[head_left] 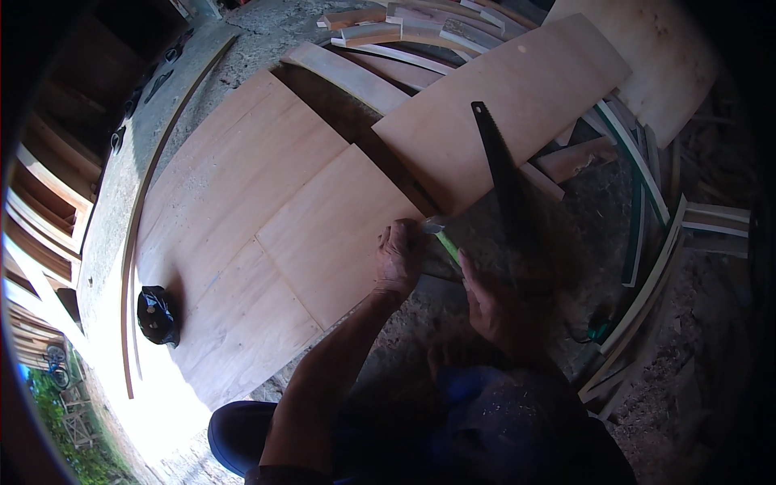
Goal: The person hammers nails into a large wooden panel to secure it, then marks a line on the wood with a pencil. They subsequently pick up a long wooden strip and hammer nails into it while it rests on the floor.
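My right hand (487, 303) is wrapped round the bright green handle of a hammer (447, 245). The hammer's metal head is just right of my left hand (398, 255), by the corner of a plywood piece (331, 226). My left hand rests at that corner with its fingers closed; what they pinch, if anything, is too small to make out. The piece lies on or against a larger plywood sheet (234, 178). Another plywood board (517, 89) reaches up to the right from near this corner. On it lies the dark blade of a handsaw (497, 158), its other end lost in shadow.
A black plastic bag (158, 315) sits at the sheet's left edge. A long thin wood strip (162, 153) runs along the left. Cut wood pieces (404, 31) are heaped at the back, and long strips (647, 291) lie on the right. My shoe (232, 436) is below the sheet.
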`<state>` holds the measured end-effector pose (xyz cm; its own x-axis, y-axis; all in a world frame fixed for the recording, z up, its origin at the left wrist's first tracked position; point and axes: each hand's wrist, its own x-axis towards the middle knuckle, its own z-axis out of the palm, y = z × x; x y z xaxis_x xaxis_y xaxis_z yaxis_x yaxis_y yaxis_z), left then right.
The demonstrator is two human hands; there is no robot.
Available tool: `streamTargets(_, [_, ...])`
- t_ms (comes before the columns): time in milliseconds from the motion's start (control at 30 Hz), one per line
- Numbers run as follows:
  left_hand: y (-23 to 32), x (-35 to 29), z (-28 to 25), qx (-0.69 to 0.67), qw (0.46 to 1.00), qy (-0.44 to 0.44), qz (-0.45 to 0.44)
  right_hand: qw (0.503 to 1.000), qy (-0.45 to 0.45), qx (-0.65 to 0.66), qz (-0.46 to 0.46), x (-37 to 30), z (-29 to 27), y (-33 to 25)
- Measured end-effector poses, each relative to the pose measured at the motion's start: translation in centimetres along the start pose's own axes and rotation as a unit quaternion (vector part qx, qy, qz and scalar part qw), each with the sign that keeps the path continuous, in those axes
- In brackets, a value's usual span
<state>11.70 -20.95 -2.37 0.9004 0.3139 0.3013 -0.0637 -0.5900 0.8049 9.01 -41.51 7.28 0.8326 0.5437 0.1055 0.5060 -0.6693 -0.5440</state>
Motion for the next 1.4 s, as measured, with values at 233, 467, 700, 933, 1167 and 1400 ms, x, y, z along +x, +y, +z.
streamTargets(233, [0.1, 0.0, 0.0, 0.007, 1.0, -0.006, -0.017, 0.999, -0.023, 0.016, 0.029, 0.3, -1.5, -1.6])
streamTargets(467, [0.5, 0.0, -0.8, -0.081, 0.994, -0.047, -0.058, 1.0, 0.007, -0.015, 0.002, 0.3, -1.6, -0.4])
streamTargets(700, [-0.1, 0.0, -0.7, -0.077, 0.992, 0.0, -0.103, 0.998, -0.049, 0.008, 0.029, 0.6, -1.6, -1.0])
streamTargets(933, [0.6, 0.0, -0.7, -0.025, 0.998, 0.015, -0.063, 0.986, 0.144, 0.039, -0.071, -0.7, -1.2, -0.9])
streamTargets(1167, [0.4, -0.1, -0.9, -0.019, 0.998, 0.009, -0.057, 0.989, 0.123, 0.052, -0.063, 0.2, -1.7, -2.8])
streamTargets(1400, [-0.6, -0.3, -1.0, -0.012, 0.999, 0.007, -0.041, 0.998, -0.038, 0.041, 0.012, 1.3, -1.6, -1.9])
